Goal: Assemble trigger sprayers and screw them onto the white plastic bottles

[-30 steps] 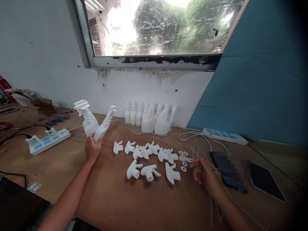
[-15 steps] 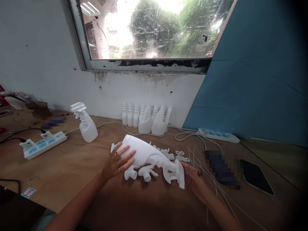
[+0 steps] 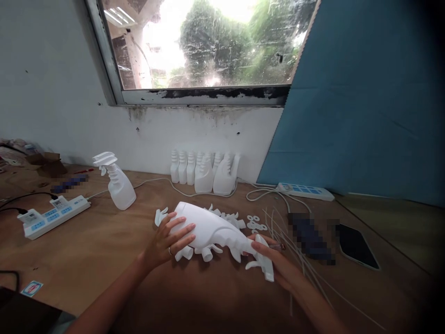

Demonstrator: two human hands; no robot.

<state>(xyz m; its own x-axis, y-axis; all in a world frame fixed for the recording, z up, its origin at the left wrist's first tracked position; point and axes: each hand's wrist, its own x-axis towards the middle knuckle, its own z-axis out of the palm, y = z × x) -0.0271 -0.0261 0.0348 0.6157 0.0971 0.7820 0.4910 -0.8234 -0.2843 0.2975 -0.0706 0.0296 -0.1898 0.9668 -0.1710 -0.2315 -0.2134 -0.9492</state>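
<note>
A white spray bottle [image 3: 205, 227] lies tilted on its side between my hands, its base to the left and its neck to the right. My left hand [image 3: 174, 236] wraps round the bottle near its base. At the neck, my right hand [image 3: 271, 260] grips the white trigger sprayer head [image 3: 263, 264], fingers closed about it. How the head sits on the neck is partly hidden by my fingers. Loose trigger heads [image 3: 207, 253] lie just below and behind the bottle. A few small white rings [image 3: 256, 223] rest beyond my right hand.
Several white bottles without heads [image 3: 203, 174] stand by the wall. A bottle with its sprayer [image 3: 120, 185] stands left of them. Power strips [image 3: 57, 215] sit on both sides. Thin tubes [image 3: 306, 264], a phone [image 3: 358, 246] and a blurred dark item [image 3: 311, 239] lie at right.
My right hand and the sprayer head have turned at the bottle's neck, and the trigger now points left towards me. My left hand keeps its hold. The whole view has shifted slightly.
</note>
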